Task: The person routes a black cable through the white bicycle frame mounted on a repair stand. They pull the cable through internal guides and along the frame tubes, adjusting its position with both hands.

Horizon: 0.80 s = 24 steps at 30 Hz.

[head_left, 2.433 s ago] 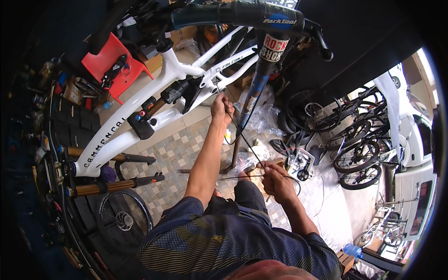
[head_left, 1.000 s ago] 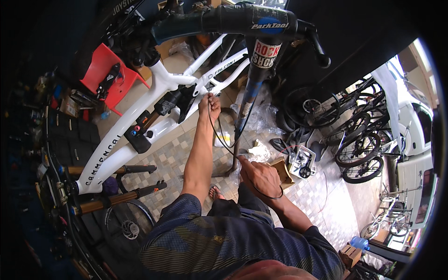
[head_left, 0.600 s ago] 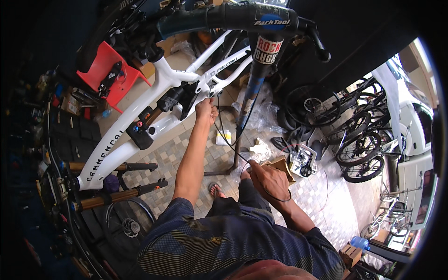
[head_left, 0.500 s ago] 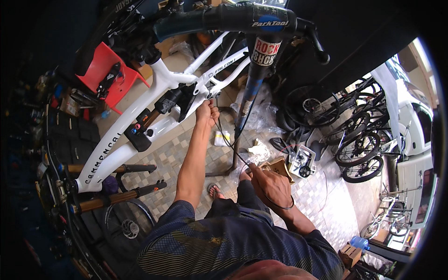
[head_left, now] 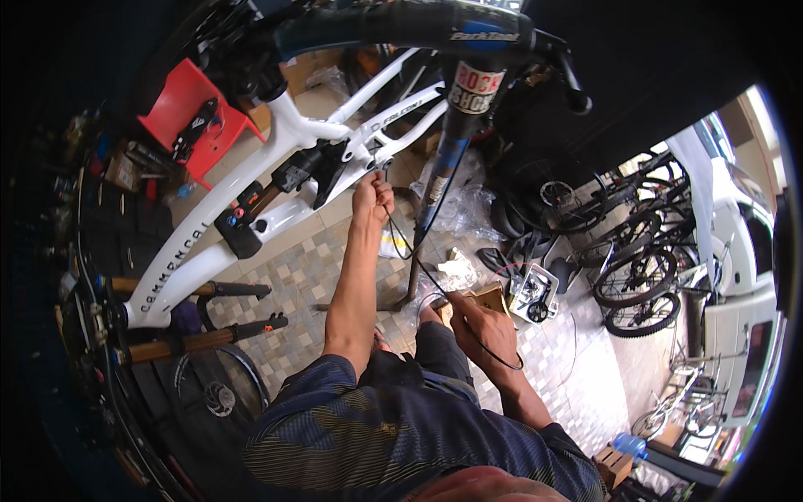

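Observation:
A white full-suspension bike frame (head_left: 242,177) hangs at the left from a repair stand's clamp arm (head_left: 360,33). At its rear pivot area, below the swingarm, my left hand (head_left: 373,198) is closed with the fingertips pinched on a thin black cable (head_left: 435,279). The cable loops down from there and crosses over to my right hand (head_left: 485,333). That hand grips it lower and to the right, and its free length curls around by my right wrist. A dark rear shock (head_left: 293,174) sits inside the frame, left of my left hand.
The stand's post (head_left: 443,159) rises just right of my left hand. A red chair (head_left: 180,117) stands at the far left. On the tiled floor are a cardboard box (head_left: 493,299), a white tray of parts (head_left: 535,293) and plastic wrap (head_left: 460,201). Several bikes (head_left: 640,276) stand at the right.
The view has shifted slightly, and the frame and bikes appear a little displaced. Both hands keep their hold on the cable, with little movement.

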Available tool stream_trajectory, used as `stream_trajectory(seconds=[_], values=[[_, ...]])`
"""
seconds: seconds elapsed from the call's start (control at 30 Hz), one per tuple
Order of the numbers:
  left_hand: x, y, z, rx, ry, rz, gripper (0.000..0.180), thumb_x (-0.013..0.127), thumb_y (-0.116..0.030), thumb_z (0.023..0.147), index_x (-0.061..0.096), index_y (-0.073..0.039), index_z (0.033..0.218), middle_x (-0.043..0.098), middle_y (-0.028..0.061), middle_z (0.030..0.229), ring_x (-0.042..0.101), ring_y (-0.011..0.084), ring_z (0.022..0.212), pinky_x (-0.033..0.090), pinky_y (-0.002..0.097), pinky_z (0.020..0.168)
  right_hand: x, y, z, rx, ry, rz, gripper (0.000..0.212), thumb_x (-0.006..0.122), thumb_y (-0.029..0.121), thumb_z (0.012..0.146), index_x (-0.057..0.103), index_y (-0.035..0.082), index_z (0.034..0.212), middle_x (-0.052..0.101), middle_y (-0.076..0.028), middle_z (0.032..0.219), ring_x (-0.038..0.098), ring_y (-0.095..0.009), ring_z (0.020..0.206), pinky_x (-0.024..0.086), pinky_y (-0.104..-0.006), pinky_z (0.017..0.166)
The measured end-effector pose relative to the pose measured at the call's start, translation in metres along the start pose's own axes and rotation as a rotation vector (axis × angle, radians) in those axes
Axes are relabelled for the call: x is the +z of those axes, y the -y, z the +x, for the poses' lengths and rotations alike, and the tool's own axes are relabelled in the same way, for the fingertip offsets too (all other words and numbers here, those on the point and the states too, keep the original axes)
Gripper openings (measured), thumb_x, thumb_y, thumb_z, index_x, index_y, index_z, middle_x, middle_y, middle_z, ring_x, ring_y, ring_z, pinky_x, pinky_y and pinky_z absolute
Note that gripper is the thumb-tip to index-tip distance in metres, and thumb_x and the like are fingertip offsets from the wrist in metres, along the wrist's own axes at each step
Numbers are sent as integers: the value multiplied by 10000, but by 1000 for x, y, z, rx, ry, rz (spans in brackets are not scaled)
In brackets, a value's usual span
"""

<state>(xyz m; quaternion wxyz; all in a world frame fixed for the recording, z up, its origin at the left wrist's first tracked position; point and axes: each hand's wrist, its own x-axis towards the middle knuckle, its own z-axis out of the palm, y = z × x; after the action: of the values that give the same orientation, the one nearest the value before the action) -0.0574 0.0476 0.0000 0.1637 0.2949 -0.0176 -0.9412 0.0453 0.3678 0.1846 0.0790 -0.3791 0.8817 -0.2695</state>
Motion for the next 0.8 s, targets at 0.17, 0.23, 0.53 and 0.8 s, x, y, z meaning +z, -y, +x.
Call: stream_trajectory(seconds=[0.17, 0.23, 0.53, 0.8], values=[[5, -9, 24, -99, -20, -259, 132, 452, -114, 967, 517, -38, 880, 289, -50, 559, 233, 61, 400, 183, 207, 322, 6, 14, 20, -8, 97, -67, 316, 586, 181, 911, 635, 99, 1212, 669, -173, 735, 658, -359, 638, 496, -454, 558], [27, -20, 40, -42, 63, -147, 123, 434, -110, 960, 507, -39, 892, 292, -50, 549, 233, 64, 388, 184, 208, 326, 12, 18, 37, -95, 28, -5, 259, 612, 129, 898, 661, 96, 1151, 663, -168, 724, 655, -343, 623, 494, -434, 555], [26, -17, 34, -89, 55, -191, 176, 387, -95, 984, 498, -49, 855, 318, -54, 559, 278, 47, 413, 224, 181, 341, 10, 17, 57, -87, -77, -180, 250, 548, 161, 927, 652, 108, 1148, 670, -201, 780, 667, -374, 726, 504, -459, 640], [0, -11, 23, 40, 44, -154, 198, 392, -132, 1012, 544, -58, 909, 378, -49, 599, 329, 53, 450, 256, 205, 372, 70, -8, 115, -86, 36, -95, 266, 539, 184, 921, 617, 113, 1166, 661, -213, 769, 671, -391, 766, 514, -478, 648]])
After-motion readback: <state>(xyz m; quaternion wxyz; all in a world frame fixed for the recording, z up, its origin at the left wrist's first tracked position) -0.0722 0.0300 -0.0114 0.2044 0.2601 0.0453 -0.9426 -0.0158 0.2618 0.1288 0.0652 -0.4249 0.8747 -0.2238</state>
